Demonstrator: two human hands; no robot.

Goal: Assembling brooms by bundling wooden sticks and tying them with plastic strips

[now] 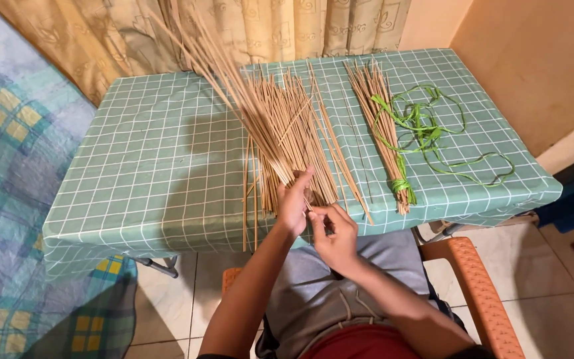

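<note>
The table (161, 166) carries a green checked cloth, with loose sticks (300, 133) spread at its centre. The left hand (295, 203) grasps a fanned stick bunch (234, 80) at its base. The right hand (333, 236) pinches a single stick (309, 203).

Loose sticks (293, 133) are covering the table's (161, 166) middle, lying fanned from six toward twelve o'clock and blocking a straight reach forward. At two o'clock a tied stick bundle (383, 126) and a looping green ribbon (433, 133) are taking up the right part. Toward nine and ten o'clock the checked cloth is lying bare, leaving room to pass. Curtains (167, 33) are hanging at twelve, closing off the far edge.
</note>
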